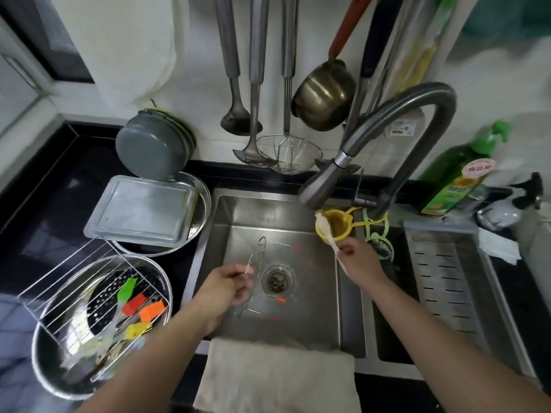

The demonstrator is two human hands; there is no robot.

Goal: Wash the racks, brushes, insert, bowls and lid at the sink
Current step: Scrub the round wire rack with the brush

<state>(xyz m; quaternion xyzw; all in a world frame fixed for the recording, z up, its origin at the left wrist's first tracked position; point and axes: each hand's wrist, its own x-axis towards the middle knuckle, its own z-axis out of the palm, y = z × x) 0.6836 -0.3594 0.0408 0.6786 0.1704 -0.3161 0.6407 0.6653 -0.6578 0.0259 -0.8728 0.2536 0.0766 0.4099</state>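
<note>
1. The left hand (228, 283) was over the sink (313, 329), its fingers pinching a small wire rack (257, 265) with orange-tipped legs, held just beside the drain (278, 279).
2. The right hand (356, 257) gripped a pale brush (325, 231) by its handle, fingers curled round it, the head near a yellow strainer (337, 225) below the faucet (328, 183).
3. On the counter (59, 180) at left, a steel bowl (59, 374) held a perforated insert (125, 281), coloured brushes (140, 305) and a larger wire rack (74, 281).
4. A tray (140, 210) lay across another bowl (204, 204) behind.
</note>
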